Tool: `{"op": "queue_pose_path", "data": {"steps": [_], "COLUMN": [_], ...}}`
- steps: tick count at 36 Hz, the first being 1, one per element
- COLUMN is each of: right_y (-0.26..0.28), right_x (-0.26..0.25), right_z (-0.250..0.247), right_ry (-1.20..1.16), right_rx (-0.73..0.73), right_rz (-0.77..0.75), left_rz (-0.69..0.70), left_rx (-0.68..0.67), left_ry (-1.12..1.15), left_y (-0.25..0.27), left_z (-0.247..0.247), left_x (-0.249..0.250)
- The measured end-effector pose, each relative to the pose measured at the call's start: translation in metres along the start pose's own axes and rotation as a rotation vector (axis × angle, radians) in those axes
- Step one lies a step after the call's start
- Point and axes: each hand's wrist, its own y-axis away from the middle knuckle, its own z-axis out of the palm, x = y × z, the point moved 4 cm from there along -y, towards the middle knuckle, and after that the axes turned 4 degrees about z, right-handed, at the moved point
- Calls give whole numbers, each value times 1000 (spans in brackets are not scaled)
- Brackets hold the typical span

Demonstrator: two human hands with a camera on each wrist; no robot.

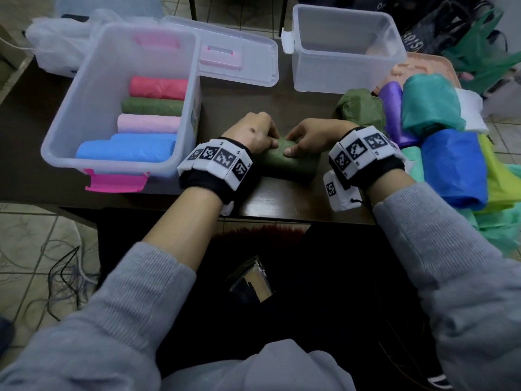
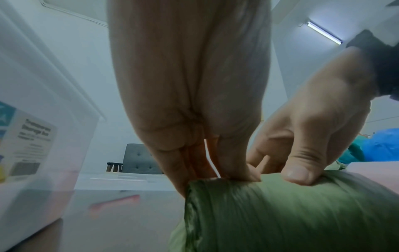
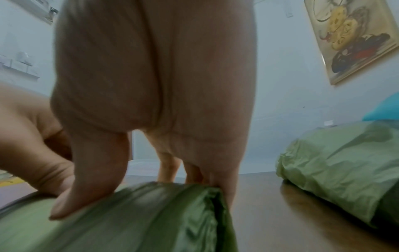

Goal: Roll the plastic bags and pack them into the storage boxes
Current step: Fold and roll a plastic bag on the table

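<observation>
A rolled olive-green plastic bag point(image 1: 290, 164) point(image 2: 291, 213) point(image 3: 134, 220) lies on the dark table between my hands. My left hand point(image 1: 253, 135) point(image 2: 194, 102) grips its left end with fingers curled over the far side. My right hand point(image 1: 313, 138) point(image 3: 155, 85) grips the right part, thumb pressed on top and fingers behind. The left storage box point(image 1: 70, 114) with pink latches holds red, green, pink and blue rolls. A second clear box point(image 1: 346, 77) stands empty at the back right.
A lid point(image 1: 239, 52) lies behind the left box. Another olive-green bag point(image 1: 361, 108) point(image 3: 341, 167) sits right of my hands. Purple, teal and blue rolls point(image 1: 451, 165) pile up on the right. A white bag point(image 1: 53, 43) lies at the far left.
</observation>
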Motion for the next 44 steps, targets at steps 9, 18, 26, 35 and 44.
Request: {"op": "queue_pose_path", "data": {"steps": [9,18,26,35,44], "right_y": [-6,7,19,26,17], "right_x": [0,3,3,-1,3], "right_z": [-1,9,43,73,60], "right_ry": [23,-58,162,281,58], "right_rx": [-57,81,253,481,374], "right_rz": [21,-86,-85,-20,9], "left_rz": [10,47,101,151,312], "left_rx": [-12,33,50,50,342], "left_ry": [-2,29,43,44,169], "left_y": [-6,-3,3,13,39], "left_z": [-3,-3,-1,2,-5], "left_x": [0,-2,-2,1,29]}}
